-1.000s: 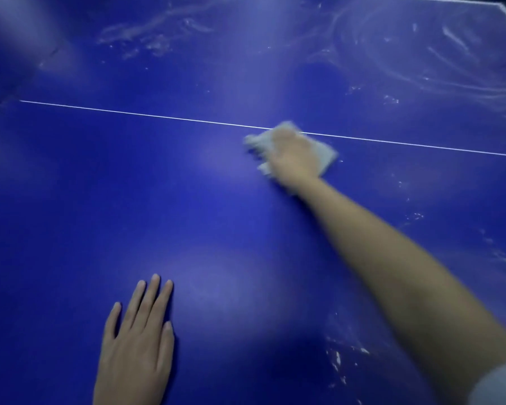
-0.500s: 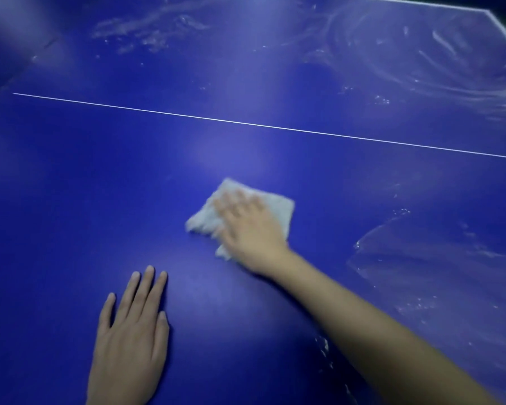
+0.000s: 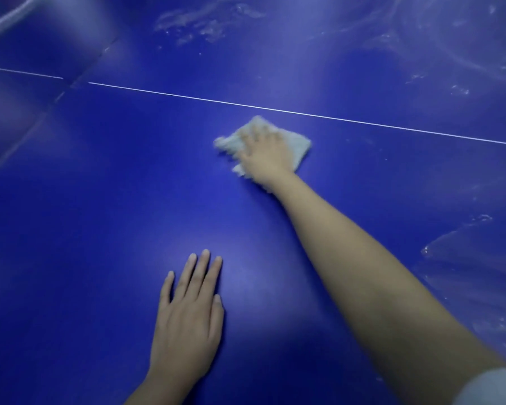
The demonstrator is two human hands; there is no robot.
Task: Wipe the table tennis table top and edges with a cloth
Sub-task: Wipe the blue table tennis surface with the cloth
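A crumpled pale grey cloth (image 3: 300, 143) is pressed flat under the spread right hand (image 3: 268, 154) on the glossy blue table top (image 3: 100, 200) — just short of the thin white line (image 3: 304, 113). The left hand (image 3: 184, 320) is laid open, fingers straight, well nearer than the cloth — holding nothing.

The view is taken from a wide camera worn on the person's head. It is pointed forward and down at the blue table tennis table (image 3: 100, 229). The table is seen from close up, and the whole picture is filled by it. The left hand (image 3: 187, 320) is seen nearest; the right hand (image 3: 265, 156) is seen farther out, near the white line (image 3: 362, 121).
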